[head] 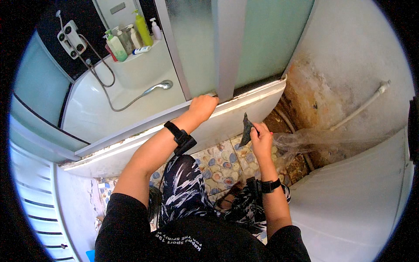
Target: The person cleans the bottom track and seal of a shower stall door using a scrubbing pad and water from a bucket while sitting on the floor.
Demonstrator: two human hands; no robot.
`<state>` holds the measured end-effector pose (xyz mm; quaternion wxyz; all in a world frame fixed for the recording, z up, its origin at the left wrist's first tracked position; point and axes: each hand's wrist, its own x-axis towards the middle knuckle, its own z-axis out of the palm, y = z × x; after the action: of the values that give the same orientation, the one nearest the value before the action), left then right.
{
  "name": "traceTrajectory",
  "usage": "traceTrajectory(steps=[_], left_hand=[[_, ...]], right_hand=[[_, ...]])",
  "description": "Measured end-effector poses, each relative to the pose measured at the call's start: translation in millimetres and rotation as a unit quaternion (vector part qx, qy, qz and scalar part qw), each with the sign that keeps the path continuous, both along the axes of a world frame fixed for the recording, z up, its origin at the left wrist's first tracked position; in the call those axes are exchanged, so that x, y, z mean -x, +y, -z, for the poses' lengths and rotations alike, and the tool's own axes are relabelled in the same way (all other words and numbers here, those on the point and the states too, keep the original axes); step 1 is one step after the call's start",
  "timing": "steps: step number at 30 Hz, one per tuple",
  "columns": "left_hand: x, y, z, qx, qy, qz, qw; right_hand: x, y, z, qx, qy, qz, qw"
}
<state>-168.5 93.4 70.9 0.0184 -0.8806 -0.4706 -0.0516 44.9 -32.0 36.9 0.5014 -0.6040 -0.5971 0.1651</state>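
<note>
My left hand (pixel 203 105) rests on the lower door track along the rim of a white shower tub (pixel 131 144), its fingers curled over the edge; whether it holds anything there is hidden. To the right, my right hand (pixel 262 139) pinches a dark grey-green scouring pad or cloth (pixel 246 130), which hangs in front of the tub's outer side. Above both hands stand the frosted sliding door panels (pixel 193 46) in grey frames. The rim beside the track bears brown grime.
Pump bottles (pixel 142 29) and a tube stand on the tub's corner ledge. A hand shower (pixel 163 84) with its hose lies in the tub. At right are a stained wall (pixel 314 82), a pale pipe (pixel 356 108), clear plastic sheeting (pixel 294 140) and a white appliance-like surface (pixel 353 196).
</note>
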Motion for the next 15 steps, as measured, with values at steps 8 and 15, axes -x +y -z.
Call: traceTrajectory(steps=[8, 15], left_hand=[[-2.5, -7.9, 2.3, -0.034, 0.050, 0.020, 0.998], [-1.0, -14.4, -2.2, -0.043, 0.012, -0.010, 0.999]], right_hand=[[-3.2, -2.4, 2.0, 0.007, 0.001, 0.000, 1.000], [-2.4, -4.5, 0.4, 0.003, 0.003, 0.008, 1.000]])
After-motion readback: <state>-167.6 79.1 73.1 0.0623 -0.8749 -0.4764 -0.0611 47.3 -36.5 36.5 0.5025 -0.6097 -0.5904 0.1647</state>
